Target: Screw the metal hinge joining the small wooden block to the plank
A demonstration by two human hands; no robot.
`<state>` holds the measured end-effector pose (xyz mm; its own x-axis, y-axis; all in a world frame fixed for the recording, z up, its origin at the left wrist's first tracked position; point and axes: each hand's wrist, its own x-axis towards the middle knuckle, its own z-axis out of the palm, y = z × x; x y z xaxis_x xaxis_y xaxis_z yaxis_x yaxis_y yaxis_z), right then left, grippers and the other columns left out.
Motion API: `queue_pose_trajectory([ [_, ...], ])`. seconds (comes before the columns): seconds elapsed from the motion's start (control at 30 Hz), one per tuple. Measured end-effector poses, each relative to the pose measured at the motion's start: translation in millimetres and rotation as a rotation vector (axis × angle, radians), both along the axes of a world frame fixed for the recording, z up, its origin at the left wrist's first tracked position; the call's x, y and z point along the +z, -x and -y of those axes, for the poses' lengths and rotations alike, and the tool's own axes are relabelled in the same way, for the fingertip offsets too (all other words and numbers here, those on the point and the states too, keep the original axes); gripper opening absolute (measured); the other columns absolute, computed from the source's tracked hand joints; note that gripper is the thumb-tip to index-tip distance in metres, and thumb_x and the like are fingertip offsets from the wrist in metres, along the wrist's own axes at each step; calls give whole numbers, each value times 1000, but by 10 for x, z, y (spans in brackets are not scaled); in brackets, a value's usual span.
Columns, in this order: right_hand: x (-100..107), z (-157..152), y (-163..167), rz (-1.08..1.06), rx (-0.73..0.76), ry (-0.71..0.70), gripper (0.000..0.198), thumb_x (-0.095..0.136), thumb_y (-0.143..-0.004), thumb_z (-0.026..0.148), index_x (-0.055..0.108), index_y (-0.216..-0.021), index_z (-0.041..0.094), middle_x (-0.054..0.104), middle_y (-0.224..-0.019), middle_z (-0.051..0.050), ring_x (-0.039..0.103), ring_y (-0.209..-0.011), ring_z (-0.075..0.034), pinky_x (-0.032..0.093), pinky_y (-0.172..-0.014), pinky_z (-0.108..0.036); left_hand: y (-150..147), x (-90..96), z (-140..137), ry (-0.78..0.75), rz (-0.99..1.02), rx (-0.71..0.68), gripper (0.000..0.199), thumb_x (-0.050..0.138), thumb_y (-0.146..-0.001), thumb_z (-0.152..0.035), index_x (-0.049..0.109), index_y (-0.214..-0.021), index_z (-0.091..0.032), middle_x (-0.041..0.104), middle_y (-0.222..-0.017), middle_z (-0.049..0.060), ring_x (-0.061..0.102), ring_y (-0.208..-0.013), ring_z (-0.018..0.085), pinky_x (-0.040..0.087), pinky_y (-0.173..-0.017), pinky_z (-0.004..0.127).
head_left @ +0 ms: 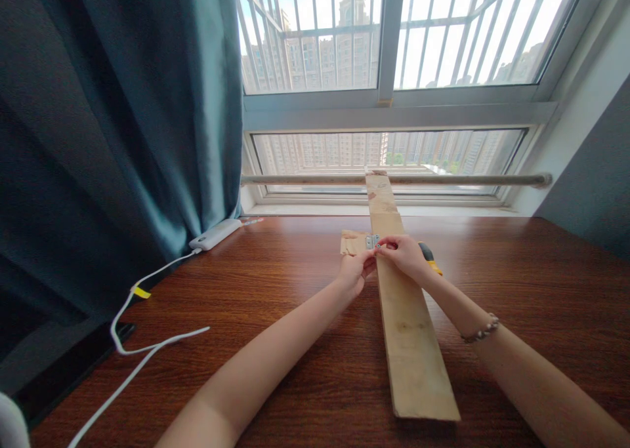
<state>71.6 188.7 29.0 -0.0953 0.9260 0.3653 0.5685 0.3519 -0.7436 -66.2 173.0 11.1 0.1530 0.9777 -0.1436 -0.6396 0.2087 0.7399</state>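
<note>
A long, pale wooden board [413, 330] runs away from me across the table. Against its left edge lies a short wooden piece [350, 243], and a metal hinge [371, 241] spans the two. My left hand [357, 272] is just below the hinge, its thumb and fingers pinched together at the board's edge. From the right, my right hand [406, 254] reaches over the board with thumb and forefinger closed at the hinge's right leaf. Whatever is in either pinch is too small to make out. Partly hidden behind my right hand is a tool with a black and yellow handle [429, 258].
A white power strip [216, 235] lies by the dark blue curtain [197, 107], its white cable [115, 330] curving along the left side of the brown table [275, 290]. The board's far end meets a horizontal rail [453, 180] at the window.
</note>
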Motion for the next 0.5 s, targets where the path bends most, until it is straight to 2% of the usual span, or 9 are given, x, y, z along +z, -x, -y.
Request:
queue_pose_trajectory([
  [0.2, -5, 36, 8, -167, -28, -17, 32, 62, -66, 43, 74, -77, 15, 42, -48, 4, 37, -49, -9, 25, -49, -23, -4, 12, -5, -2, -20, 3, 12, 65, -68, -5, 67, -79, -10, 70, -80, 11, 64, -69, 15, 50, -68, 26],
  [0.4, -16, 69, 44, -8, -48, -128, 25, 58, -72, 35, 74, -80, 17, 53, -54, 1, 44, -53, -11, 30, -52, -23, -1, 18, 4, -7, -17, 9, 11, 67, -66, -6, 67, -76, -10, 70, -79, 10, 64, -69, 15, 50, -70, 26],
  [0.5, -14, 65, 61, -36, -63, -106, 26, 58, -72, 37, 74, -78, 17, 55, -55, 0, 46, -55, -12, 31, -52, -23, -2, 21, 13, -5, -9, 5, 10, 67, -64, -6, 67, -74, -10, 70, -77, 10, 64, -69, 15, 50, -70, 26],
])
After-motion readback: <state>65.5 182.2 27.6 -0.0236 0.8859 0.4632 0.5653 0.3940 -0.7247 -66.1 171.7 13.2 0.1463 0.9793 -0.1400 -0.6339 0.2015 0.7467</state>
